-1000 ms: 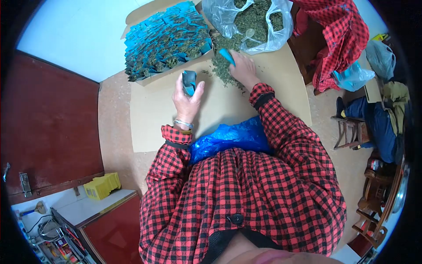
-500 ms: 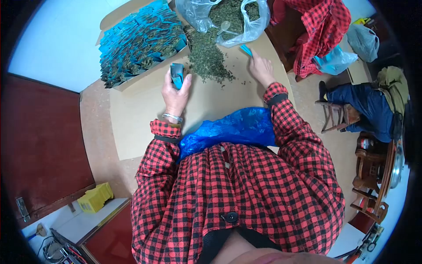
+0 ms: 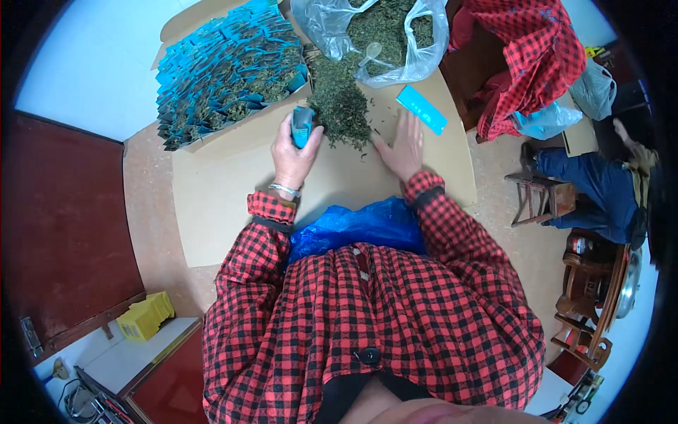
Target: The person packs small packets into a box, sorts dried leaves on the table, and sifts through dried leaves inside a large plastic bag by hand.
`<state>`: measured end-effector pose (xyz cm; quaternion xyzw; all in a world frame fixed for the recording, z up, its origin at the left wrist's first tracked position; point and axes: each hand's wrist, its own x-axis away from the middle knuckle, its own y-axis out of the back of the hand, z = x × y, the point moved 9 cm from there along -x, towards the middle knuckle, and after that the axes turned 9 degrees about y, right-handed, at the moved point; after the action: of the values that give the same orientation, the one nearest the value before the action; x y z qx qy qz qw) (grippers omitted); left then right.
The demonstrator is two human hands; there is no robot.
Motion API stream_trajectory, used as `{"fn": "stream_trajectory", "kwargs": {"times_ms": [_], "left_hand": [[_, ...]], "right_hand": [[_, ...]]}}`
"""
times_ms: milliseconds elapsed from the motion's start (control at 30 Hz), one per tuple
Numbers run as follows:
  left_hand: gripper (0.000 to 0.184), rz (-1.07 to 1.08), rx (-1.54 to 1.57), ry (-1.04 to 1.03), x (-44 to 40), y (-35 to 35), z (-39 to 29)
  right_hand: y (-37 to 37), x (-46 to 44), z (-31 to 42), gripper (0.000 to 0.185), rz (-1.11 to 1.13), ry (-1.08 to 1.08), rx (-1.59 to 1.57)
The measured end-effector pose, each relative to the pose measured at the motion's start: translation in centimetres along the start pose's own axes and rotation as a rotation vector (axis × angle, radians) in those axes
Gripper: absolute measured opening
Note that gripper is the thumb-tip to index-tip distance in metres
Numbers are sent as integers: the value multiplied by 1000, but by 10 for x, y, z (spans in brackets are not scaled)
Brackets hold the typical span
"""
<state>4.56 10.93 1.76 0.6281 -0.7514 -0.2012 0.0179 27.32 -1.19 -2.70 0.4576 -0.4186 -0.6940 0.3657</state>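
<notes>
My left hand [image 3: 293, 157] is closed around a small blue pouch [image 3: 302, 127], its opening facing up. Just to its right spreads a heap of dried green leaves [image 3: 339, 106] on the cardboard sheet [image 3: 233, 212]. Beside that heap my right hand [image 3: 402, 148] rests with fingers stretched and thumb apart, holding nothing. A flat blue packet [image 3: 421, 109] lies past its fingertips. Left of the heap, a cardboard box [image 3: 244, 120] holds many upright blue pouches [image 3: 226, 63] with leaves showing at their tops.
A clear plastic bag [image 3: 318, 28] of leaves, with a clear spoon [image 3: 371, 53], stands behind the heap. Blue plastic [image 3: 353, 230] covers the near edge. Red checked cloth [image 3: 530, 56] hangs at the right. Another person [image 3: 600, 187] sits near a wooden stool [image 3: 540, 198].
My right hand has let go of the blue packet, now flat on the cardboard, and moved left and nearer to the leaves. My left hand still holds its pouch, slightly shifted right.
</notes>
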Motion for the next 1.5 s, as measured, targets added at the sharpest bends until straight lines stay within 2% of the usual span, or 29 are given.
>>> {"fn": "stream_trajectory", "kwargs": {"times_ms": [100, 167, 200, 300, 333, 433, 467, 567, 600, 700, 733, 833, 967, 1100, 1267, 1367, 1400, 1500], "left_hand": [[54, -3, -10, -37, -1, -6, 3], [53, -24, -12, -60, -6, -6, 0], [55, -23, -22, -59, -7, -7, -2], [57, -32, -50, -45, -9, -9, -4], [59, -30, -77, -77, -11, -13, -6], [62, -30, -131, -150, -16, -23, -13], [63, -22, -155, -153, -18, -28, -15], [66, -17, -190, -165, -24, -43, -21], [66, -19, -207, -160, -27, -46, -21], [65, -29, -227, -148, -35, -59, -23], [65, -11, -235, -144, -38, -65, -26], [64, 22, -247, -137, -46, -78, -33], [63, -8, -232, -173, -51, -83, -42], [65, 24, -215, -147, -55, -85, -43], [64, -4, -212, -148, -54, -83, -38], [65, 7, -186, -118, -55, -79, -31], [66, 6, -150, -126, -55, -77, -30], [69, 11, -77, -140, -49, -74, -24]], "right_hand": [[-13, -42, 27, 90, 13, -16, 8], [-12, -67, 67, 90, 42, 83, -239], [-18, -75, 71, 90, 44, 95, -242], [-24, -99, 99, 72, -84, 330, -142], [-28, -108, 97, 72, -79, 340, -147], [-42, -130, 93, 48, 94, 496, -235], [-42, -132, 92, 48, 90, 500, -231], [-23, -140, 64, 29, -153, 291, -376], [-22, -145, 61, 29, -156, 301, -371], [-28, -158, 21, 22, -52, -284, -1198], [-17, -163, 23, 22, -53, -276, -1191], [6, -166, 25, 19, -318, -440, -1715], [23, -172, 32, 21, -438, -338, -1828], [36, -170, 47, 24, -354, -253, -1809], [47, -156, 38, 24, -358, -291, -1719], [12, -136, 12, 31, -285, -243, -1377], [-3, -129, 8, 31, -282, -242, -1375], [-24, -113, 39, 32, -68, 246, -467]]}}
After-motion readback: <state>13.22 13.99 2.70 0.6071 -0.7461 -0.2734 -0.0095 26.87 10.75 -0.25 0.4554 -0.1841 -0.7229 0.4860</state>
